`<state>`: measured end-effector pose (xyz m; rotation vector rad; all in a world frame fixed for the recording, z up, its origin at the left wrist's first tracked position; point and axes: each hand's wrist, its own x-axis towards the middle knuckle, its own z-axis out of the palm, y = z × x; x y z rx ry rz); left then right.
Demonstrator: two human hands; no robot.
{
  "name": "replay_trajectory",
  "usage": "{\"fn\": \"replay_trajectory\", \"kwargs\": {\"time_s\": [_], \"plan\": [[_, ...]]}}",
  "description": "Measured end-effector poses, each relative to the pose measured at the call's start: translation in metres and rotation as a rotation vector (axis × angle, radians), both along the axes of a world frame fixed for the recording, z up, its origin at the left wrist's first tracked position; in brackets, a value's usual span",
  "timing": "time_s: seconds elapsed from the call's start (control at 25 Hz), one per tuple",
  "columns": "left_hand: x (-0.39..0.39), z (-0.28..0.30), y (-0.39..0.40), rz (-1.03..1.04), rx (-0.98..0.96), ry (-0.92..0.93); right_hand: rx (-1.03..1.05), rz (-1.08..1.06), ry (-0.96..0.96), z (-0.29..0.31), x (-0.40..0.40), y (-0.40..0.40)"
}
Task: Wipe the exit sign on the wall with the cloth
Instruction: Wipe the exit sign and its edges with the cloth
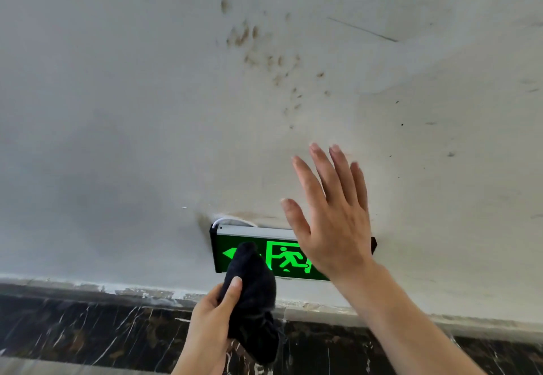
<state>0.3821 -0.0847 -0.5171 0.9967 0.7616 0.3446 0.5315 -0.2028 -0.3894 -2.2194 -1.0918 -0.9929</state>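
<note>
Low on the wall, head view: we face a lit green exit sign (258, 252) mounted just above a dark marble skirting (88, 333).
Left hand (213, 319): we grip a bunched black cloth (252, 289), its tip over the sign's left arrow.
Right hand (332, 213): fingers spread, holding nothing, palm toward the wall (117, 110) and covering the sign's right end.
Progress: we judge wiping barely begun; whether the cloth touches the face is unclear.
Left to do: centre and right portion; brown stains (244, 37) above lie outside the task.
</note>
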Motion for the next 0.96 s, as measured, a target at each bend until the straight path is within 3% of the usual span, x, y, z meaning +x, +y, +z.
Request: {"fn": "replay_trajectory", "kwargs": {"time_s": [0.24,0.44,0.56,0.8,0.96], "plan": [[-0.012,-0.014,0.027,0.276,-0.053,0.039,-0.262,-0.073,-0.187,-0.007,0.059,0.025],[-0.020,-0.021,0.057,0.440,0.039,0.100,-0.226,-0.095,-0.360,-0.026,0.090,0.034],[-0.014,-0.013,0.071,0.497,0.187,0.092,-0.149,-0.114,-0.482,-0.033,0.099,0.040],[0.030,0.017,0.083,0.447,0.691,0.087,-0.055,-0.110,-0.568,-0.035,0.103,0.044],[0.051,0.005,0.073,0.353,0.799,0.138,-0.047,-0.115,-0.592,-0.037,0.105,0.045]]}}
